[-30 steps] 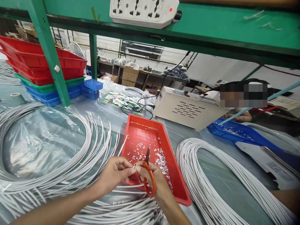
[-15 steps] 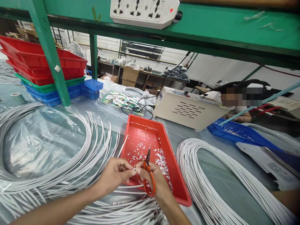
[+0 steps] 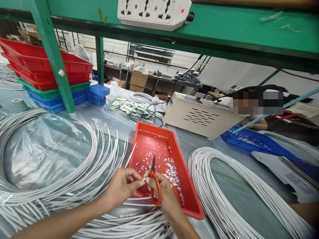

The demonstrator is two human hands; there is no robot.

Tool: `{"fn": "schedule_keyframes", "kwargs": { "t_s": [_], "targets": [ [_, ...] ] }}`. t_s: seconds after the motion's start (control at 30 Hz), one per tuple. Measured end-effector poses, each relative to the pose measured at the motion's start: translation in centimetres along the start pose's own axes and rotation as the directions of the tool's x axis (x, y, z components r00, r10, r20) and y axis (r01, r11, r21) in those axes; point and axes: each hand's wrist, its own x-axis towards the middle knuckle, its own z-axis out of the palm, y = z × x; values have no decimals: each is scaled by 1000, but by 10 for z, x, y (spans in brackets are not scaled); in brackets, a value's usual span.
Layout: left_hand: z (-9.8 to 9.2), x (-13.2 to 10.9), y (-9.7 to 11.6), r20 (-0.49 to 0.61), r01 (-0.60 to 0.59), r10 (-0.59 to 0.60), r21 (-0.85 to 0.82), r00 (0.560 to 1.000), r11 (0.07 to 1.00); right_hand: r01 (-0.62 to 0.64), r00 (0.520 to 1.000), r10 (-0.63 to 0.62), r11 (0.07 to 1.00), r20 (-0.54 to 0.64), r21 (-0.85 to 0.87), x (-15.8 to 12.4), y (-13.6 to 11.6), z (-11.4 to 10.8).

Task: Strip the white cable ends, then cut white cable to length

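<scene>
Over the near end of a red tray (image 3: 156,132), my two hands meet fingertip to fingertip. My left hand (image 3: 124,184) pinches the end of a white cable (image 3: 139,198); its tip shows between thumb and forefinger. Orange-handled scissors (image 3: 156,189) hang in my right hand (image 3: 163,189), blades pointing away from me and looking closed. The thumb and forefinger of that hand also press at the cable tip. Small white and silvery scraps (image 3: 171,172) are scattered over the tray floor, thickest along its right side.
Coils of white cable lie left (image 3: 82,186) and right (image 3: 211,172) of the tray. A beige machine (image 3: 199,116) stands behind it. Stacked bins (image 3: 47,66) are at the left. A green shelf beam (image 3: 224,30) with a power strip (image 3: 152,13) crosses overhead. Another person sits at the right.
The scissors have turned in my right hand, so their blades now lean more to the left and the handles stand more upright. My left hand has barely moved.
</scene>
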Motion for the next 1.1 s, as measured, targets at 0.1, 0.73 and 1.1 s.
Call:
{"fn": "schedule_keyframes", "kwargs": {
  "t_s": [0.1,0.73,1.1],
  "targets": [
    [-1,0,3,21,7,-7,-28,1000,1000,-7,1000,8,1000,-21,14,1,0,-1],
    [-4,3,5,78,-39,36,34,996,999,21,996,-22,1000,-90,-11,-1,-10,-1],
    [-12,2,13,147,-214,189,178,971,961,200,952,-306,569,20,-798,-2,-27,-24]
  ]
}}
